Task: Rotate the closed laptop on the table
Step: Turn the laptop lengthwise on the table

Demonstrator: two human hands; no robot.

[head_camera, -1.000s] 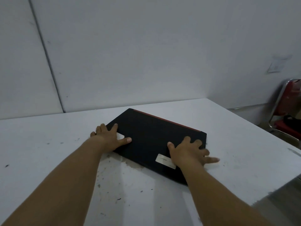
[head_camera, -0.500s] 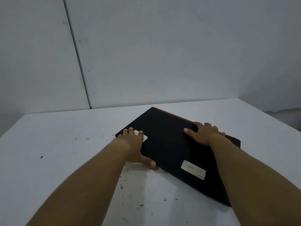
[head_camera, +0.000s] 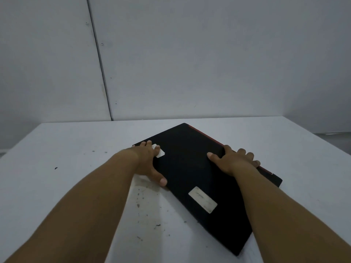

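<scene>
Both hands rest on the closed laptop, which lies flat and skewed on the white table, one corner pointing toward the wall. Left hand spreads wide over the laptop's left corner, fingers on the lid beside a small white sticker, thumb stretched along the near-left edge. On the lid nearer the camera sits a larger pale label. Right hand is splayed over the far-right, red-trimmed edge, thumb flat on the lid, fingers draped over that edge.
</scene>
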